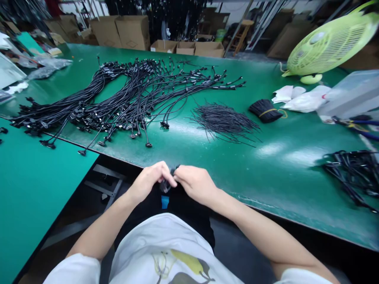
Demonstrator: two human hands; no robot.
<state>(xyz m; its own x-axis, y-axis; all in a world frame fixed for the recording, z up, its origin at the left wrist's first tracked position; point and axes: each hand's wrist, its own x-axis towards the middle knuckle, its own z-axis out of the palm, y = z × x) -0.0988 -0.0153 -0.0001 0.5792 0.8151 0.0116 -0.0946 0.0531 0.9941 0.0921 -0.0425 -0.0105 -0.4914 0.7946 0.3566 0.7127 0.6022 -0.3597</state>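
Both hands meet at the table's front edge, close to my body. My left hand (pixel 155 175) is closed around a small coiled black cable (pixel 166 185), part of which hangs below the fingers. On the other side my right hand (pixel 194 181) pinches at the same cable, its fingertips close to the left thumb. Most of the cable is hidden by the fingers, and its ends cannot be made out. Beyond the hands lies a loose pile of thin black ties (pixel 225 120). To its left spread several bundles of black cables (pixel 118 98) with connectors at their ends.
On the right are a banded black bundle (pixel 263 110), white plastic bags (pixel 308 98), a clear bin (pixel 352 94), blue-handled pliers (pixel 364 126) and a heap of coiled cables (pixel 355 173). A green fan (pixel 328 45) stands behind them. Cardboard boxes (pixel 133 33) line the far side.
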